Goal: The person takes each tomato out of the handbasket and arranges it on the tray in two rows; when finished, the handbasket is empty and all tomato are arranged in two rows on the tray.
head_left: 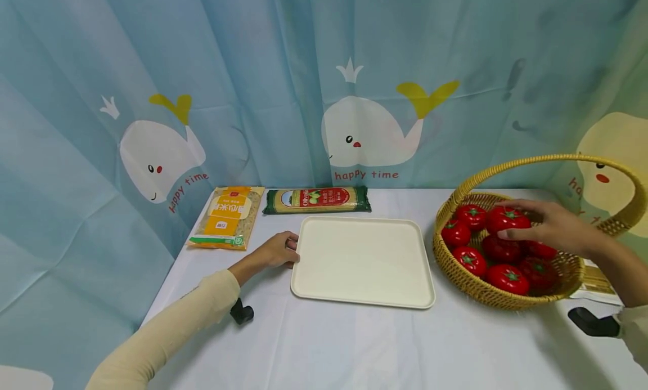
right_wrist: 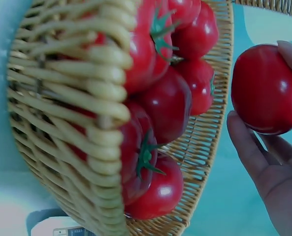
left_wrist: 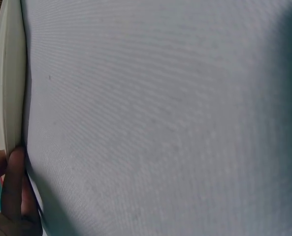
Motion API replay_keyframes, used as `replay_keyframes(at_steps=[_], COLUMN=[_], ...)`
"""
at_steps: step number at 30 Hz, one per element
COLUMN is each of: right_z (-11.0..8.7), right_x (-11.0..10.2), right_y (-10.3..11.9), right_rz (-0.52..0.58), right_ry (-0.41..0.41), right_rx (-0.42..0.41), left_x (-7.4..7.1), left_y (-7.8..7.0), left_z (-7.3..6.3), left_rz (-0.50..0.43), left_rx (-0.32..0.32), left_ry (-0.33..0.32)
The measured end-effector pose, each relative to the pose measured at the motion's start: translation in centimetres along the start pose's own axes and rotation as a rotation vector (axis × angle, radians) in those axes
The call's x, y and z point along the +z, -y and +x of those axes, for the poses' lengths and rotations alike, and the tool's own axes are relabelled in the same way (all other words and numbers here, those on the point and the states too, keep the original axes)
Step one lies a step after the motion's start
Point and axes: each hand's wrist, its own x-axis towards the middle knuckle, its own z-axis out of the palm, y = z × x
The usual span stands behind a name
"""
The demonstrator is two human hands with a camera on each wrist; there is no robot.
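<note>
My left hand (head_left: 277, 250) pinches the left edge of a white rectangular tray (head_left: 361, 260) on the table; the left wrist view shows thumb and fingertips (left_wrist: 15, 162) at its rim. My right hand (head_left: 564, 229) grips a red tomato (head_left: 508, 220) above the wicker basket (head_left: 458, 278) at the right. In the right wrist view, the held tomato (right_wrist: 264, 91) is raised over the basket rim, with fingers and thumb around its sides. Several more tomatoes (head_left: 508, 278) with green stems lie inside the basket.
A yellow-labelled bag of grain (head_left: 225, 218) lies at the back left. Beside it, a green long packet (head_left: 317, 201) lies behind the tray. The basket's tall handle (head_left: 536, 159) arches near my right forearm. A blue curtain (head_left: 273, 97) hangs behind the table.
</note>
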Motion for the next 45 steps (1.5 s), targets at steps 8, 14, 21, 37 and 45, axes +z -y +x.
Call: replay_keyframes(at_steps=[8,14,21,37,45], right_z=[-0.9,-1.6,-2.6,-3.7,-3.6], right_x=[0.4,0.7,1.4,4.1,4.8], right_y=[1.2,2.3,3.7,7.9,10.1], right_rz=[0.014,0.041,0.072,0.214,0.209], right_ry=[-0.032,0.014,-0.018,-0.12,-0.116], right_rx=[-0.005,0.02,-0.004,-0.1,-0.137], left_x=[-0.1,-0.1,-0.1,-0.2,-0.2], left_y=[-0.2,-0.1,-0.2,-0.1,-0.1], left_z=[-0.3,-0.3,-0.4,0.1,0.1], left_rz=[-0.015,-0.022,-0.024,-0.004,-0.021], left_rx=[-0.012,-0.01,-0.008,-0.007,0.009], left_ry=[0.0,0.002,-0.003,0.003,0.022])
